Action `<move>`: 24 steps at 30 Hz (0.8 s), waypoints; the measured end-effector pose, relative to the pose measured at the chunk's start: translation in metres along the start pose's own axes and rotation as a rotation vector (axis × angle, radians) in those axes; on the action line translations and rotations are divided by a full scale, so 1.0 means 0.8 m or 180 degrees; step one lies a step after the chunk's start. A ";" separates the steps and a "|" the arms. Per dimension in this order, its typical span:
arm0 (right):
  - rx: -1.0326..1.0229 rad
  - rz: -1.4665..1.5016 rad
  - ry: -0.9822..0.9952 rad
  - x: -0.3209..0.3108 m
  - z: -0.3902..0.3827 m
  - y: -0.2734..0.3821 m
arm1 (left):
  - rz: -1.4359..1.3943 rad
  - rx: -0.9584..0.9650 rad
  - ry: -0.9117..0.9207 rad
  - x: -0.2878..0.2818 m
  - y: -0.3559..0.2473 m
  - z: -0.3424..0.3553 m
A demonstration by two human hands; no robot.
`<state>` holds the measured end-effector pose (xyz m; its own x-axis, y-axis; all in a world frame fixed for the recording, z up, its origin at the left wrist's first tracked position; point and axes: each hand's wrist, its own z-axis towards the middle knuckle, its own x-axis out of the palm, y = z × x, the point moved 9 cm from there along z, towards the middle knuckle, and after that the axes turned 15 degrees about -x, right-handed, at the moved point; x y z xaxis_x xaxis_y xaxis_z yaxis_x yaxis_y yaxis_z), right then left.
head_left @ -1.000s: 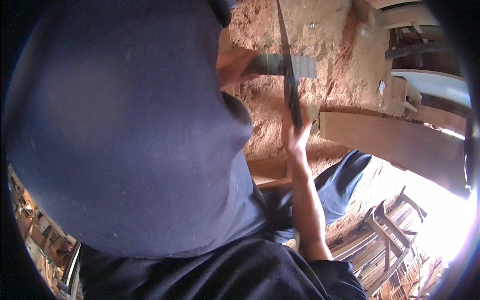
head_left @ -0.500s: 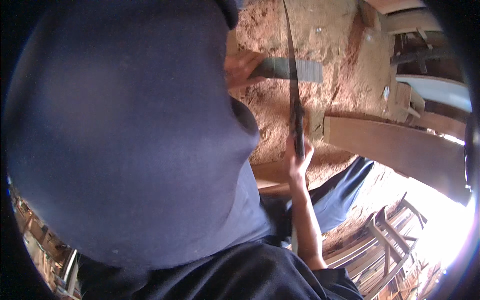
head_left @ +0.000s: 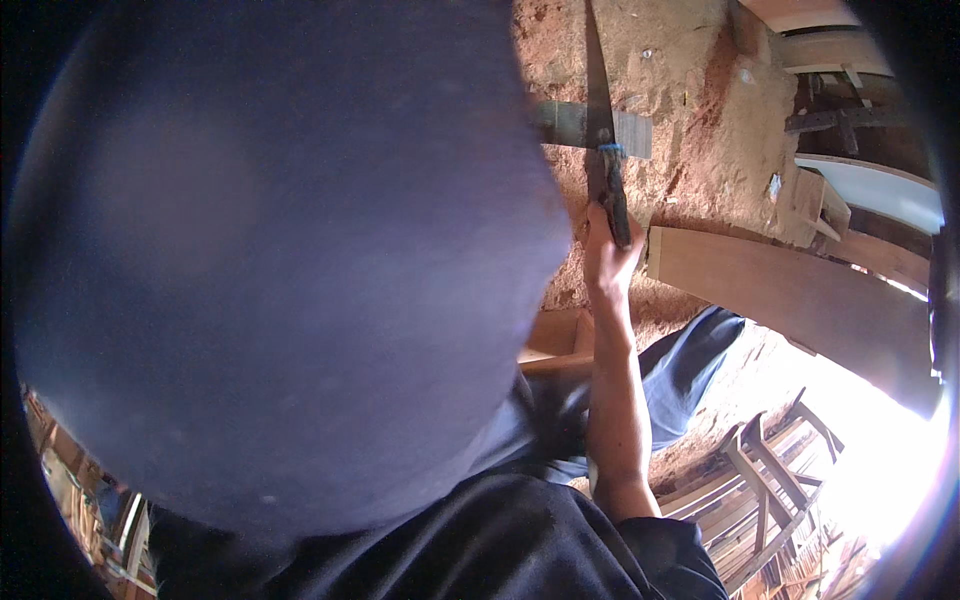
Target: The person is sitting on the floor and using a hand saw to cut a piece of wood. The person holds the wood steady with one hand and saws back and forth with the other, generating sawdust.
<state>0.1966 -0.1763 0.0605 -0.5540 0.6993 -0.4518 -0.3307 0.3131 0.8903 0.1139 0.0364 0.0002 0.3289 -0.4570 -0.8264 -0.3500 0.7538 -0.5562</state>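
Observation:
My right hand (head_left: 612, 250) is closed round the dark handle of a handsaw (head_left: 597, 80). The saw's long blade points to the top of the view and lies across a narrow grey-green board (head_left: 634, 135) with a paler end. A bit of blue shows where handle and blade meet. Whether the teeth are in the wood I cannot tell. A large, blurred dark blue surface (head_left: 300, 250) fills the left and middle, covering the board's left part. My left hand is hidden from sight.
Sawdust-strewn, reddish ground (head_left: 700, 130) lies beneath. A wide plank (head_left: 780, 275) juts in from the right. Beyond it are stacked timber and wooden frames (head_left: 770, 480) at the lower right. A leg in dark trousers (head_left: 690, 370) stretches out beside my forearm.
My right hand has moved up the view with the saw, bringing its handle close to the board. The dark blue surface has spread right, and my left hand, earlier on the board, is now covered.

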 end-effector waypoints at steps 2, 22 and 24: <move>0.0039 -0.0181 0.0032 -0.017 -0.044 -0.025 | 0.0072 -0.0076 0.0191 0.003 0.004 0.003; 0.0176 0.0512 0.0178 0.000 -0.010 -0.002 | 0.0054 -0.0142 0.0490 0.000 0.005 0.010; -0.0105 -0.0226 0.0244 -0.015 -0.045 -0.032 | 0.0178 -0.0194 0.0457 -0.001 0.014 0.015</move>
<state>0.1838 -0.2161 0.0405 -0.5847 0.6244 -0.5179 -0.3954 0.3381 0.8540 0.1198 0.0509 -0.0044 0.1803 -0.4813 -0.8578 -0.4182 0.7518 -0.5097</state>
